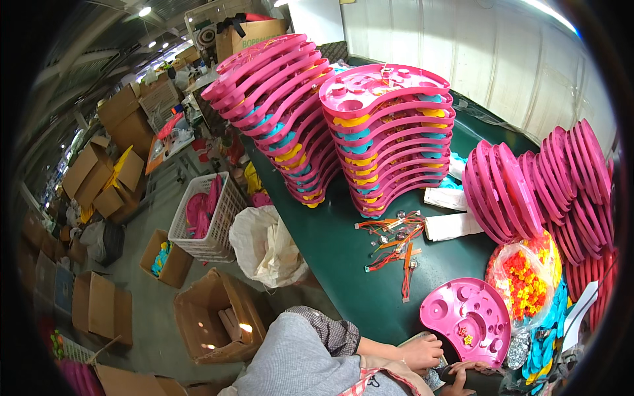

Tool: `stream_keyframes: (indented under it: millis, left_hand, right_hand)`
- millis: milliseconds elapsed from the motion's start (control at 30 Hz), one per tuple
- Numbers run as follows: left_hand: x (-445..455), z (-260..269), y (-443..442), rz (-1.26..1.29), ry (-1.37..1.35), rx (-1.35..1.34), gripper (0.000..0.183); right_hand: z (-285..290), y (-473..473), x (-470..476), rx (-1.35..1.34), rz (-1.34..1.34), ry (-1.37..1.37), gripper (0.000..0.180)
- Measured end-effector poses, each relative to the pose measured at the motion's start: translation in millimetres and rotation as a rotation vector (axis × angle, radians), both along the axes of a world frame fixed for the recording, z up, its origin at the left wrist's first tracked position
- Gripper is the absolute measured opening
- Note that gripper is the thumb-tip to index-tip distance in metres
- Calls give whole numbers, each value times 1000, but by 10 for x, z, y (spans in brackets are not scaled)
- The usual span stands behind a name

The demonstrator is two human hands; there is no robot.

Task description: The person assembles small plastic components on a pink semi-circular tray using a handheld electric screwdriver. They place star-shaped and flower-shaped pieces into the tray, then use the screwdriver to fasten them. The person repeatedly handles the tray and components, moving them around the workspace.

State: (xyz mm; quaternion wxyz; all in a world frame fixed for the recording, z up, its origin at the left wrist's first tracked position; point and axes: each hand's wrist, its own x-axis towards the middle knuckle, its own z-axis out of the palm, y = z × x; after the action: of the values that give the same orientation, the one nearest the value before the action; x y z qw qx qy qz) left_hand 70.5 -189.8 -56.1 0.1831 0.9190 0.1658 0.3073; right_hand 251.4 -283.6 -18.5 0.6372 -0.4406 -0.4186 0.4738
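Note:
My left hand [421, 352] lies at the table's near edge, fingers curled, over a bag of small silvery parts [434, 377]. Beside it my right hand [463, 375] is at the lower edge of a pink plastic shell [458, 302]; whether it grips the shell or something dark below it cannot be told. The shell lies with its moulded posts facing up and holds a few small star-shaped pieces [468, 339], yellow and red. Further up the green table [342, 257] are wired parts with red leads [396, 240]. A clear bag of red and yellow pieces [526, 287] sits right of the shell.
Two tall stacks of pink shells [389, 148] with blue and yellow parts stand at the back. More pink shells [500, 193] lean at the right, above blue pieces [545, 341]. White rolls [451, 226] lie mid-table. On the floor at left are a cardboard box [208, 317], a white sack [267, 247] and a white crate [200, 242].

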Motion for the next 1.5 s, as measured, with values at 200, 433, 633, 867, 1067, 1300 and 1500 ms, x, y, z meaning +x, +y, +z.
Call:
stream_keyframes:
  millis: [200,433,633,867,1067,1300,1500]
  left_hand:
    - [73,-55,9,46,-129,27,24]
    - [33,22,47,-27,-272,-146,16]
    - [-59,-32,80,-83,-218,-267,16]
    - [-36,40,49,-65,-103,-113,36]
    - [75,71,37,-91,-51,-59,35]
    - [201,75,38,-25,-158,16,19]
    - [69,215,51,-120,-192,-252,15]
  right_hand:
    - [57,-17,40,-47,12,-16,11]
    - [234,-46,80,-6,-97,22,11]
    - [516,48,-174,180,-213,84,12]
    - [156,-84,151,-16,-144,-241,8]
    - [36,-26,43,23,-77,-76,8]
    - [433,51,-90,256,-238,45,7]
    - [299,-148,51,206,-135,74,7]
